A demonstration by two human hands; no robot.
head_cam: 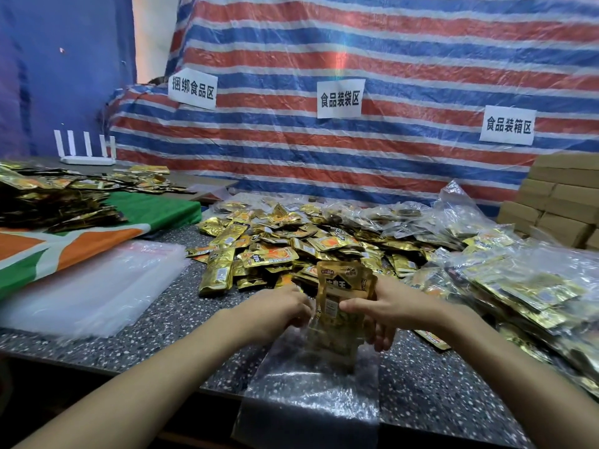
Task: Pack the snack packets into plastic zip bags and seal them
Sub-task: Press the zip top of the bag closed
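Head: two hands point(281, 306) point(387, 314); one bag point(308, 395); one bundle point(344, 286)

A food-packing workshop: zone signs point(341, 98) on a striped tarp point(389, 53), cardboard boxes point(557, 202) stacked right, snack packets point(291, 244) heaped on the counter point(168, 319).

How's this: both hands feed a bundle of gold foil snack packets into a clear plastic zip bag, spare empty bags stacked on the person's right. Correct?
Wrong side: head view shows the stack of empty clear plastic bags on the person's left, not right. Otherwise yes: left hand and right hand feed the bundle of gold foil snack packets into the clear plastic zip bag.
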